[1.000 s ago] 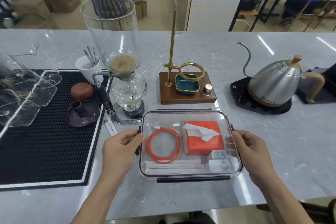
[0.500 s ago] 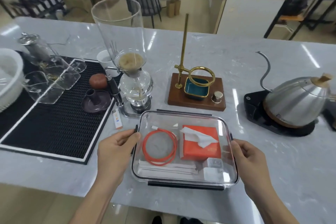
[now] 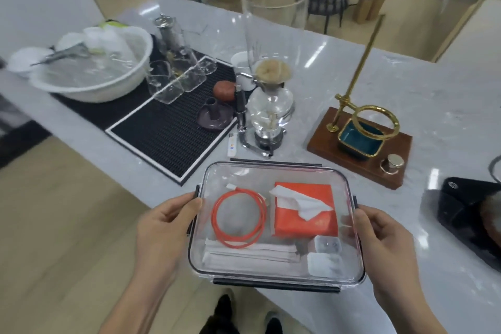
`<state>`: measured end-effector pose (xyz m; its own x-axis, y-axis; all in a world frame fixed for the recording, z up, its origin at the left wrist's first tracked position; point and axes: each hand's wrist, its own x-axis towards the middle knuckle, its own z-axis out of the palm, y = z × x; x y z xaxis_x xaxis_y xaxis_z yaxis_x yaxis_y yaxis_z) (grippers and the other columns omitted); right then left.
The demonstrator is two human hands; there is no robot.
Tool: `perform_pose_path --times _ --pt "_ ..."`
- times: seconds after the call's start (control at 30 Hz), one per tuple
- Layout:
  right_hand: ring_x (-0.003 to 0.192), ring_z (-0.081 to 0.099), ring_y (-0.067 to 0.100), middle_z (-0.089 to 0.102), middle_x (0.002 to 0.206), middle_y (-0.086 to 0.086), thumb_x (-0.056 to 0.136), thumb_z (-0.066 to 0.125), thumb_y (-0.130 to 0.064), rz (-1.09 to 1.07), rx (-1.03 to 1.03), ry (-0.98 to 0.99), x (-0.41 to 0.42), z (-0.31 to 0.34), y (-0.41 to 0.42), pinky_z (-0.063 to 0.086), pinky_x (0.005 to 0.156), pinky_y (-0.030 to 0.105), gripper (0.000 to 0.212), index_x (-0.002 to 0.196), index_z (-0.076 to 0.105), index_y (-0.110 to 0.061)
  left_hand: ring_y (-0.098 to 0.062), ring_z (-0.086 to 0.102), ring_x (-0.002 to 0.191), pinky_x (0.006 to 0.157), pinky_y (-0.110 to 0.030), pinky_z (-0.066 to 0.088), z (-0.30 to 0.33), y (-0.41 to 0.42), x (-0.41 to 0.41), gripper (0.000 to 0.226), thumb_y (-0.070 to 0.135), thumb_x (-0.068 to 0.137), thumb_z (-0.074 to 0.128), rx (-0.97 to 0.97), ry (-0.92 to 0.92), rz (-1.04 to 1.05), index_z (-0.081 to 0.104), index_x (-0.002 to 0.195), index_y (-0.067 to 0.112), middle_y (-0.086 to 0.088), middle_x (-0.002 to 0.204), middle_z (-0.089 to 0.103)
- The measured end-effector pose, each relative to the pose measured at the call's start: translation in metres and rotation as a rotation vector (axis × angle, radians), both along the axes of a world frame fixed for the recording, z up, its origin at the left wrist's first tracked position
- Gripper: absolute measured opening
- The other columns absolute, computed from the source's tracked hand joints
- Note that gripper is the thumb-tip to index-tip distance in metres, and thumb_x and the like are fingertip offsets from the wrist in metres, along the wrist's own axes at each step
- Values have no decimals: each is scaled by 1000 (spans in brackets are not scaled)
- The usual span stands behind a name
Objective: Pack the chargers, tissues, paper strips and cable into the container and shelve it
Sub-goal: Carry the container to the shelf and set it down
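Observation:
A clear lidded container with black clips is held between both hands, partly over the near edge of the counter. My left hand grips its left side and my right hand grips its right side. Through the lid I see a coiled orange cable, an orange tissue pack with a white tissue sticking out, folded white paper strips along the near wall and two white chargers in the near right corner.
A glass siphon coffee maker stands just beyond the container. A wooden base with a brass ring stand is to the right, a black mat and white basin to the left. Bare floor lies left of the counter.
The view has swung left and the container has come toward me, now overhanging the counter's near edge. Both hands keep the same hold on its sides.

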<state>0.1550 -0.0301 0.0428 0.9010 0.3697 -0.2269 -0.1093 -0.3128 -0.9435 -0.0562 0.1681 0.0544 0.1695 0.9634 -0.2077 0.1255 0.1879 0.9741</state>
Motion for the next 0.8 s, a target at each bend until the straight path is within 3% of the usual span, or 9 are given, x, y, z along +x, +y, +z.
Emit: perform_pose_path --times 0.2,0.47,0.67,0.8 --pt "86 70 23 74 89 0 97 56 -18 203 -52 -37 -23 3 48 55 75 37 15 96 71 -17 3 66 58 53 -10 52 4 -2 -55 16 3 85 71 -15 -21 213 76 85 18 10 72 77" --pt "81 70 22 75 78 -10 93 60 -14 481 -1 -94 -95 4 133 54 77 40 17 83 72 -22 2 68 65 56 -9 51 8 9 -161 15 4 86 70 -2 -51 458 76 88 18 9 81 78" --pt "80 70 25 75 77 -5 93 60 -15 652 19 -132 -172 6 201 57 78 44 20 79 72 -24 2 68 60 54 -9 50 4 32 -245 15 4 86 70 -4 -86 634 75 86 18 11 75 77" --pt "70 67 13 74 74 -6 93 60 -16 765 51 -161 -229 15 245 55 64 34 19 79 72 -20 3 67 59 54 -8 50 4 58 -304 14 4 86 70 13 -106 720 76 87 16 8 79 78"
